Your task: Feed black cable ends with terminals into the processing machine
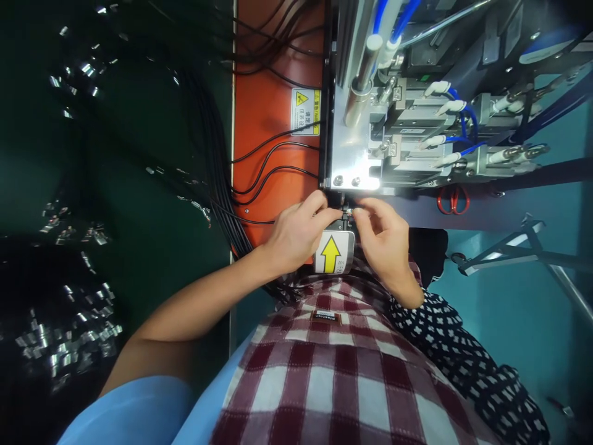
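Observation:
My left hand (301,232) is closed in a pinch at the end of a black cable (254,220), which runs in from the left. Facing it, my right hand (382,238) pinches close to a small metal connector (349,212); the fingertips cover most of what they grip. Both hands meet at the near end of a machine (354,154), just above a white label with a yellow arrow (330,254). Exactly how the cable end and connector sit together is too small to tell.
Black cables (215,154) hang in a bundle along the orange panel (259,123). On the dark green surface at left lie several cable ends with shiny metal connectors (60,340). Red-handled scissors (453,200) lie right of my hands. Blue air tubes (467,117) cross the machine.

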Available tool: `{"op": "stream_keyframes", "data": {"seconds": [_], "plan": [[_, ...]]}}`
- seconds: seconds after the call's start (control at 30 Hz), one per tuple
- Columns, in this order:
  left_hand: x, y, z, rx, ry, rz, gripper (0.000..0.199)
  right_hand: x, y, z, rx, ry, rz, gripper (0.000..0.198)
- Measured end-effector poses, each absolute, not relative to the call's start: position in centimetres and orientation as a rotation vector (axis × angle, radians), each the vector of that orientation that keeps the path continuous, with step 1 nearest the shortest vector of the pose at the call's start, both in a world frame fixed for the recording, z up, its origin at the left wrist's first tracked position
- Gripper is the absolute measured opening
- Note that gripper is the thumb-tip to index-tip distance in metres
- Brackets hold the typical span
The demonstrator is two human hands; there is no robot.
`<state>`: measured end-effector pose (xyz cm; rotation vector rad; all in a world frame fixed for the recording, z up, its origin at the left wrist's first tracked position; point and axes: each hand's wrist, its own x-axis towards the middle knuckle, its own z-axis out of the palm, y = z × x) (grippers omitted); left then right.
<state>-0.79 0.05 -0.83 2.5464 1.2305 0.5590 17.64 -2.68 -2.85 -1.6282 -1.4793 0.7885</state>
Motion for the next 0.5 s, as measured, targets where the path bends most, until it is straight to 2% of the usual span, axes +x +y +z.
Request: {"op": "stream_keyframes", "data": {"seconds": [0.5], "plan": [[-0.9,0.2,-0.9,2.638,1.112,0.61,0.028,16.2,-2.0,-3.1,-1.627,-1.472,0.605,0.011]]}}
